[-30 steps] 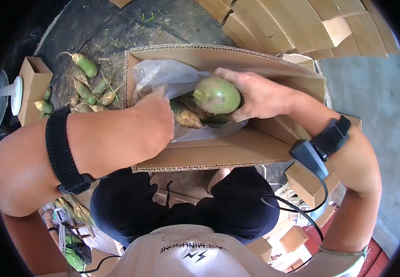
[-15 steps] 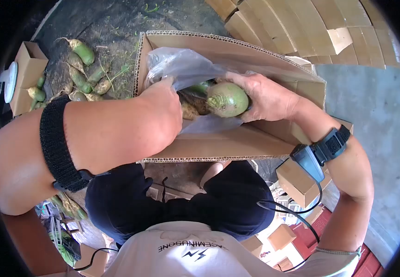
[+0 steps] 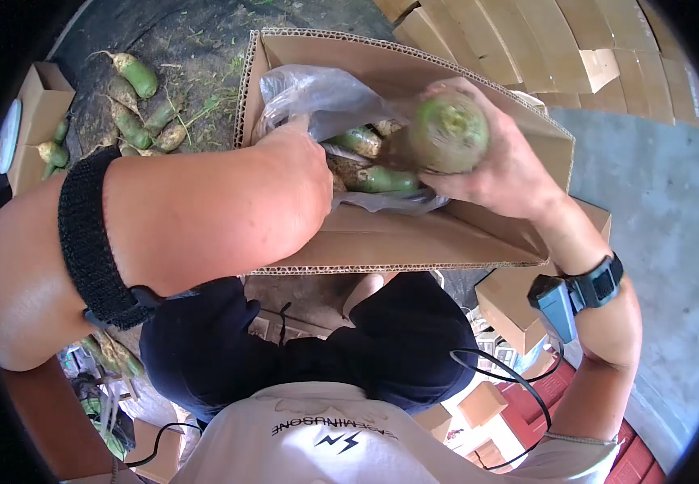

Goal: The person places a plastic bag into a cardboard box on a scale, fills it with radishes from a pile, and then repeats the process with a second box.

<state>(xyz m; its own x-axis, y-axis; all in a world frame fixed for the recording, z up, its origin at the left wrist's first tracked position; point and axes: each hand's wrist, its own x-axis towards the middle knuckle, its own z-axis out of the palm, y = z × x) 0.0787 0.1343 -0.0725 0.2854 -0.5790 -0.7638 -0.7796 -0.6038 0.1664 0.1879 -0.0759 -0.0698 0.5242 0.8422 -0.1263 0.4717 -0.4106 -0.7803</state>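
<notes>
— The right hand [image 3: 507, 173], what has it got?
— It's wrapped round a fat green radish [image 3: 446, 133], fingers closed behind it and thumb underneath, with the cut end facing the camera. The radish is in the air over the far right part of the cardboard box [image 3: 398, 242], above the rim, touching nothing but that hand.
— And the left hand [image 3: 297, 173]?
— Its back faces up, at the near left side of the box's opening. The fingertips are against the edge of the clear plastic bag [image 3: 317, 89] that lines the box. They curl out of sight, so I cannot tell whether they pinch the plastic or only press on it.
— Anything in the bag?
— A few long radishes [image 3: 381, 179], green and dirty white, lying between the two hands and below the held one.
— Around the box?
— On the dirt to the left, well apart, lie some loose radishes [image 3: 131, 81]. Beside them is a small open carton [image 3: 35, 121] with a couple more in it. Folded cardboard sheets [image 3: 583, 40] fan out behind the box on the right. A black band [image 3: 83, 234] circles the left forearm, and a black wrist unit [image 3: 579, 290] with a cable sits on the right wrist
</notes>
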